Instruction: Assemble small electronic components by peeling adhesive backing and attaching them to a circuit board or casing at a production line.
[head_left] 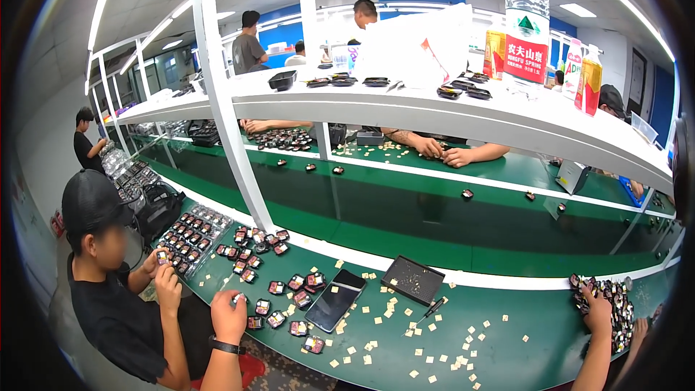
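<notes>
My left hand, with a black band at the wrist, is raised at the table's near left edge, its fingers pinched on a small whitish piece. Loose small black packs with coloured labels lie just beyond it. At the right, my right hand reaches over a dense heap of similar black packs, its fingers apart and touching the heap. Whether any pack is between those fingers is hard to see.
A dark phone, a black tray, a screwdriver and scattered cream squares lie on the green table. A co-worker sits left, handling a pack. Another person's hand shows far right. A white post supports the shelf.
</notes>
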A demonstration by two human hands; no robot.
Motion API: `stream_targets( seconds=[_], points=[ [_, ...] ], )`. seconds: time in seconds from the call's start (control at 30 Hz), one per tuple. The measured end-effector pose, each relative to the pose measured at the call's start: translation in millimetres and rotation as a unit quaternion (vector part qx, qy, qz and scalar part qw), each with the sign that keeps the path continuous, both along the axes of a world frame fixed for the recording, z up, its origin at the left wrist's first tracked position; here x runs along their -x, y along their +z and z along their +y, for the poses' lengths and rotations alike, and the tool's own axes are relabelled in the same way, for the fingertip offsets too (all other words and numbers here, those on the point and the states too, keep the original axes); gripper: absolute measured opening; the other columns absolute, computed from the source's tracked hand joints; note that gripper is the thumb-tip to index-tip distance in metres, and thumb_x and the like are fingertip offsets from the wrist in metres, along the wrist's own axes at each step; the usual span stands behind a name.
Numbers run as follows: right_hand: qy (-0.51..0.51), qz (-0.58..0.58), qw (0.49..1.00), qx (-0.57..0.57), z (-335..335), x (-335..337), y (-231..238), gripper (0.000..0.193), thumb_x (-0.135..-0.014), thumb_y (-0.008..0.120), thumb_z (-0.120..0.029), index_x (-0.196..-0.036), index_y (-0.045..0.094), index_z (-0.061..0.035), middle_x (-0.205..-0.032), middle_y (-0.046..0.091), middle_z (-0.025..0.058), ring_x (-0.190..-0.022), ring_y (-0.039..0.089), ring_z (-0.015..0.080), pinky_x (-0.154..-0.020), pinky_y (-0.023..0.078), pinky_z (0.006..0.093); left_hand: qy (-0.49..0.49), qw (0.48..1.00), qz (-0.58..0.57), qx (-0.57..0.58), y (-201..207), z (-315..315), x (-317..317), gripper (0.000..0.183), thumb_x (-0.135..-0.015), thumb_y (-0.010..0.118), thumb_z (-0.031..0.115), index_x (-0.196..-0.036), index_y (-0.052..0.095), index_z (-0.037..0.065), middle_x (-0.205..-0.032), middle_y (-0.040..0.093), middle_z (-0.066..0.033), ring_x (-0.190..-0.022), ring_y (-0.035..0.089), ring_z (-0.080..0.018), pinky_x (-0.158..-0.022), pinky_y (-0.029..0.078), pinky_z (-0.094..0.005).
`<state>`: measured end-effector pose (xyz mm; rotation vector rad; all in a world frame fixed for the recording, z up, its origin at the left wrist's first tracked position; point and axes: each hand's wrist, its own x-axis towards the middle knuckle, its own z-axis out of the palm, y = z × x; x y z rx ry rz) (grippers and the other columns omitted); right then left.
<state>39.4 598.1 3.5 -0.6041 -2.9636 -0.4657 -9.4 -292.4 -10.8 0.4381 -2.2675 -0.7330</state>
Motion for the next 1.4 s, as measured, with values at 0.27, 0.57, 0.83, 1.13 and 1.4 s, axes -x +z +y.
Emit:
stream_targets(
  seconds=[0.27,0.57,0.83,1.13,1.4],
  points=[
    [0.012,0.01,1.0,0.012,-9.8,-0.2,4.8,0.071,-0.068,0.069,0.006,-0.132,0.06,-0.0235,-0.13,0.059,0.0314,-0.098,0.068,0.0423,-0.085,0.055,0.0465,-0.013,1.0,0.016,-0.008,-2.0,8.7,-5.3,0.012,-0.085,0.068,0.008,-0.089,0.07,-0.004,-0.09,0.066,-0.0172,-0.068,0.063,-0.0292,-0.061,0.051,-0.0371],
    [0.042,0.076,0.995,-0.052,-1.9,-0.1,-10.8,0.048,-0.088,0.054,0.001,-0.128,0.062,-0.0225,-0.112,0.064,0.0255,-0.085,0.069,0.0401,-0.076,0.056,0.0463,-0.021,0.999,0.032,0.029,-1.8,13.0,-8.0,0.012,-0.085,0.068,0.007,-0.089,0.071,-0.004,-0.083,0.065,-0.0154,-0.058,0.061,-0.0249,-0.056,0.049,-0.0347],
    [0.016,0.066,0.995,-0.074,-4.7,-3.2,-18.0,0.039,-0.091,0.053,-0.004,-0.125,0.063,-0.0213,-0.102,0.062,0.0202,-0.076,0.068,0.0364,-0.067,0.054,0.0459,-0.009,1.0,0.026,0.003,-10.0,15.4,-9.5,0.011,-0.087,0.067,0.006,-0.087,0.07,-0.005,-0.081,0.065,-0.0142,-0.058,0.059,-0.0225,-0.054,0.047,-0.0337],
    [0.036,0.141,0.988,-0.054,5.5,-4.8,-32.5,0.045,-0.084,0.056,0.004,-0.123,0.064,-0.0165,-0.105,0.06,0.0198,-0.073,0.065,0.04,-0.065,0.052,0.0489,-0.088,0.995,0.044,0.018,23.8,68.3,-16.6,0.006,-0.089,0.066,0.001,-0.088,0.067,-0.004,-0.085,0.065,-0.0115,-0.06,0.057,-0.0168,-0.054,0.045,-0.0285],
    [0.034,0.187,0.982,0.003,27.7,-5.9,-49.6,0.046,-0.085,0.053,0.008,-0.124,0.067,-0.0126,-0.131,0.06,0.0192,-0.097,0.067,0.0424,-0.084,0.054,0.0471,-0.244,0.964,0.012,0.101,27.9,140.1,-22.9,0.006,-0.081,0.065,-0.004,-0.081,0.065,0.001,-0.083,0.069,-0.0132,-0.078,0.067,-0.03,-0.07,0.053,-0.0378]
  ],
)
